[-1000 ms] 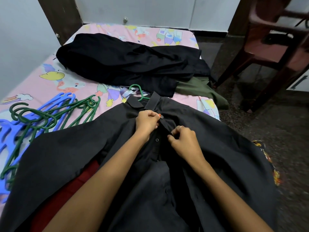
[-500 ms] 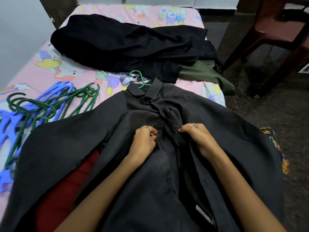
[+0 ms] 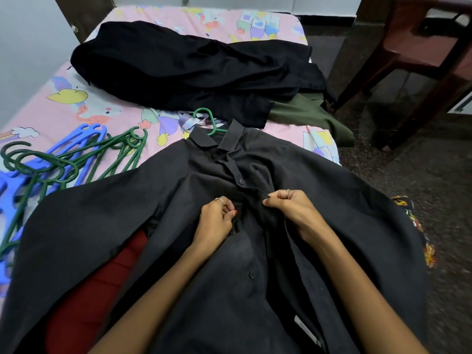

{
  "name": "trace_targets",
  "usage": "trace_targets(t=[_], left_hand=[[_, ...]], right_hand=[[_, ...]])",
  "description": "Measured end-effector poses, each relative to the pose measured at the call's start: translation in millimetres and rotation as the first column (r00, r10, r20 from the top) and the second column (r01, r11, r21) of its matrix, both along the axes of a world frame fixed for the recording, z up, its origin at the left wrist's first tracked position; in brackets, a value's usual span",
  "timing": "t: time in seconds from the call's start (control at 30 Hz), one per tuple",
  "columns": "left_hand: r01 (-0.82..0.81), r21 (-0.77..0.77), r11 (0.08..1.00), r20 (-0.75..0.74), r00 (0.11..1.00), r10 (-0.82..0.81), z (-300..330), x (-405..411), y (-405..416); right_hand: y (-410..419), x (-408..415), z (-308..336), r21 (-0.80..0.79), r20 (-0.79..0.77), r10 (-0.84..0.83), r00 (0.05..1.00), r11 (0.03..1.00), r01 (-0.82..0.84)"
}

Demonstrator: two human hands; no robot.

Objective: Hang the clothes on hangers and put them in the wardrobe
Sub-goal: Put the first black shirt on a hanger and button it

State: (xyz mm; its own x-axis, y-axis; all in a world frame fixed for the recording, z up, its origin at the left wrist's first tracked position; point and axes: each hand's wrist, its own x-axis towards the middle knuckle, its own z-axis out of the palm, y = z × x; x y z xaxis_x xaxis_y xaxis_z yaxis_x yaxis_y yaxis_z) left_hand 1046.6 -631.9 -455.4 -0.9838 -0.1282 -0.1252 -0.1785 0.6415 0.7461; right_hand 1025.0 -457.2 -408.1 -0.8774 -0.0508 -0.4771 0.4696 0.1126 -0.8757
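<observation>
Since buttoning goes easier on a flat support: shirt (image 3: 332, 213) spread front-up across the bed (image 3: 84, 108), collar away from the hands, tails toward the wearer.
Shirt hanger: green hanger (image 3: 208, 121) already inside the shoulders, only the hook showing past the collar, just beyond both hands; judged placed first so the shirt can be closed around it.
Top button: looks fastened, just beyond the right hand.
Left hand (image 3: 217, 221): fingers curled, pinching a fold of the left placket, knuckles up, wrist straight, forearm running back toward the body; ring on one finger.
Right hand (image 3: 288, 205): thumb and forefinger pinching the edge of the opposite placket, remaining fingers curled, wrist bent slightly inward; ring visible.
Gap between hands: narrow, both edges drawn toward each other; likely lining up the next button and its hole, though neither shows under the fingers.
Lower button: one visible on the placket nearer the body than the hands, apparently still open.
Spare hangers (image 3: 63, 164): blue and green tangle, well left of the left hand, within reach for later garments.
Waiting clothes: black garments (image 3: 184, 70) heaped far beyond the hands, an olive garment (image 3: 306, 116) beyond and right of the right hand.
Red cloth (image 3: 89, 297): under the shirt, left of the left forearm.
Wardrobe: not identifiable.
</observation>
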Motion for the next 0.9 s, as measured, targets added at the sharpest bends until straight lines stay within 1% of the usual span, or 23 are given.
trace_targets(t=[0.1, 0.17, 0.27, 0.37, 0.47, 0.53, 0.6, 0.7, 0.8, 0.9], left_hand=[[-0.075, 0.086, 0.993, -0.022, 0.997, 0.077, 13.5, 4.7, -2.0], [-0.124, 0.184, 0.975, -0.034, 0.991, 0.132, 25.3, 8.7, -2.8], [-0.147, 0.323, 0.935, -0.070, 0.981, 0.178, 44.3, 18.0, -2.5], [-0.129, 0.327, 0.936, -0.134, 0.974, 0.181, 56.4, 26.3, -2.9], [-0.118, 0.283, 0.952, -0.194, 0.965, 0.177, 63.4, 30.8, -1.7], [-0.130, 0.309, 0.942, -0.202, 0.959, 0.199, 66.7, 32.3, -0.1], [-0.152, 0.360, 0.920, -0.174, 0.958, 0.227, 69.1, 32.3, 1.7], [-0.190, 0.413, 0.891, -0.111, 0.960, 0.256, 71.8, 31.8, 4.2], [-0.221, 0.478, 0.850, -0.069, 0.955, 0.288, 74.7, 31.6, 7.1], [-0.243, 0.511, 0.825, -0.053, 0.949, 0.312, 75.9, 30.8, 9.6]], right_hand=[[-4.7, 2.4, 7.5, 0.054, -0.072, 0.029, 0.997, 0.998, -0.025], [-9.9, 3.9, 13.9, 0.064, -0.111, 0.042, 0.993, 0.997, -0.035], [-21.6, 5.8, 21.6, 0.078, -0.178, 0.049, 0.983, 0.996, -0.036], [-34.7, 7.2, 26.2, 0.134, -0.261, 0.056, 0.964, 0.991, -0.021], [-44.5, 12.7, 30.1, 0.269, -0.361, 0.114, 0.926, 0.963, -0.013], [-48.9, 18.7, 31.6, 0.326, -0.423, 0.146, 0.895, 0.946, 0.000], [-50.5, 23.1, 31.3, 0.323, -0.454, 0.134, 0.881, 0.946, 0.022], [-49.7, 25.6, 30.1, 0.275, -0.454, 0.083, 0.887, 0.960, 0.051], [-48.1, 27.4, 26.9, 0.193, -0.415, 0.033, 0.909, 0.980, 0.052], [-48.0, 30.9, 24.7, 0.108, -0.403, -0.010, 0.915, 0.992, 0.059]])
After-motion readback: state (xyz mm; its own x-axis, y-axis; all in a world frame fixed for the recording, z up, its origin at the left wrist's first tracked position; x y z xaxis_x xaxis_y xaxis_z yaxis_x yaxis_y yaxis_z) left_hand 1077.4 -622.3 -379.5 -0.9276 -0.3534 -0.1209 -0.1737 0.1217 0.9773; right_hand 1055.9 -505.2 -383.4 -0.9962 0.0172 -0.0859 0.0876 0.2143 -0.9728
